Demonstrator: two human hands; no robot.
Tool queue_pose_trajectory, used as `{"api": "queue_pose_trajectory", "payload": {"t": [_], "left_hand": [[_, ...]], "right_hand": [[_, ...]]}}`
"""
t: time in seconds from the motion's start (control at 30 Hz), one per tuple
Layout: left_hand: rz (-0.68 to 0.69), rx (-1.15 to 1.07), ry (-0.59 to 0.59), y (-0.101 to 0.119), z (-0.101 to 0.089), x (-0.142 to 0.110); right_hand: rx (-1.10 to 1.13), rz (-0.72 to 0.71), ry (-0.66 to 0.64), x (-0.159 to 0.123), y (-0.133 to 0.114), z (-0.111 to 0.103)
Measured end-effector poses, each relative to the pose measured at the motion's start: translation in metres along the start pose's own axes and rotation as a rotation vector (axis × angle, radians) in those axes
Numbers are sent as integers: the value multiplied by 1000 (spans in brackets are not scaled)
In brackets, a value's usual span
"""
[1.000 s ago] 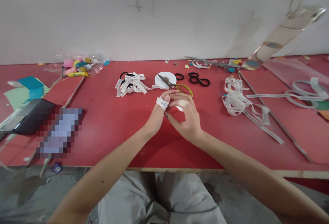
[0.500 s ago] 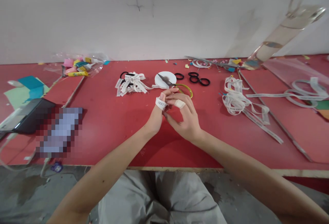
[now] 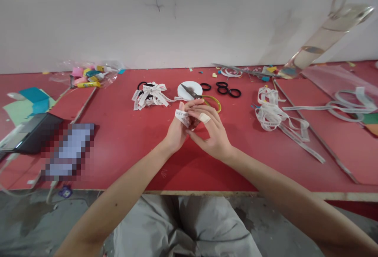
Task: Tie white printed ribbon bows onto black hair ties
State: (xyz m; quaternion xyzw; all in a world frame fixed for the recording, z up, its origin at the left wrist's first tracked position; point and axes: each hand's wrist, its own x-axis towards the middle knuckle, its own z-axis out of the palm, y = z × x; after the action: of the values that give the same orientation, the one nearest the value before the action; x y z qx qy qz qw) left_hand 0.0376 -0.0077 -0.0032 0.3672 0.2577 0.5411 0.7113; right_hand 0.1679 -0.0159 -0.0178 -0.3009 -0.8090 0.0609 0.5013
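Note:
Both hands meet above the middle of the red table (image 3: 124, 139). My left hand (image 3: 177, 129) is closed, with a white printed ribbon strip (image 3: 180, 116) wrapped round its fingers. My right hand (image 3: 212, 133) touches the left hand's fingertips and pinches the same ribbon; one of its fingers wears a pale bandage (image 3: 204, 118). Just beyond the hands lie scissors (image 3: 193, 93) with yellow-green handles across a white ribbon spool (image 3: 189, 87). A bundle of ribbon loops (image 3: 149, 95) lies to the spool's left.
Three black hair ties (image 3: 226, 88) lie right of the spool. Loose ribbon (image 3: 271, 115) piles up at the right. A bag of coloured tubes (image 3: 87, 78) sits at the back left, coloured paper (image 3: 29, 101) and a dark device (image 3: 32, 131) at the left edge.
My left hand has turned and drawn slightly back, and the ribbon strip round its fingers has shifted a little left. The right hand stays against it.

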Motion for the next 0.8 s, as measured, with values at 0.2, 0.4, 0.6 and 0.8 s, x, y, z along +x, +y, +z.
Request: {"api": "queue_pose_trajectory", "payload": {"t": [0.2, 0.4, 0.6, 0.8], "left_hand": [[-23, -36, -24, -2, -2, 2], [-30, 73, 2, -1, -3, 3], [-50, 94, -50, 6, -5, 3], [-30, 61, -34, 11, -1, 2]], "right_hand": [[-5, 4, -1, -1, 2, 0], [29, -6, -21, -1, 2, -1], [74, 50, 62, 0, -1, -4], [3, 34, 172, 1, 0, -6]]}}
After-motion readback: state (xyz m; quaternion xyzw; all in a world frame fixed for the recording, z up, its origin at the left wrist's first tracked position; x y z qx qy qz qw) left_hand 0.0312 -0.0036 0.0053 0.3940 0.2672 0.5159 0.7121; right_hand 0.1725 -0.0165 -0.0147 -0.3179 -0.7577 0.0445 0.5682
